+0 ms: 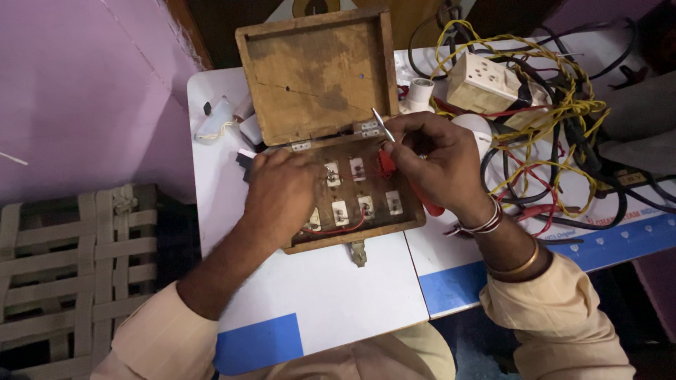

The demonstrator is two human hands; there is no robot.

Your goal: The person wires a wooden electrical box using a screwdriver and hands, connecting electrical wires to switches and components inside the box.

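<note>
Nearest the wearer lie two white boards with blue corner patches: one (pixel 338 295) under the left forearm, the other (pixel 451 274) under the right wrist. A small metal latch (pixel 359 253) hangs from the front edge of the wooden box (pixel 366 232), just below and between the hands.

The left hand (pixel 282 197) rests palm down on the left part of the box's open tray, fingers curled over the fittings; whether it pinches anything cannot be told. The right hand (pixel 436 165) is closed around a red-handled screwdriver (pixel 415 193), whose handle runs down past the wrist while the metal tip (pixel 382 124) sticks up beyond the fingers. Three bangles show at that wrist.

Between the hands, six small white switch backs (pixel 366 205) with metal screws can be counted in two rows, and one thin red wire (pixel 338 229) loops along the front row.

Beyond the hands, the box's lid (pixel 317 70) stands open on two small hinges. Left of it sits a white plastic part (pixel 218 119). Right of the right hand, one cream socket block (pixel 482 83) lies among a tangle of yellow, red and black cables (pixel 556 112), with a white round holder (pixel 421 91) just beside the lid.
</note>
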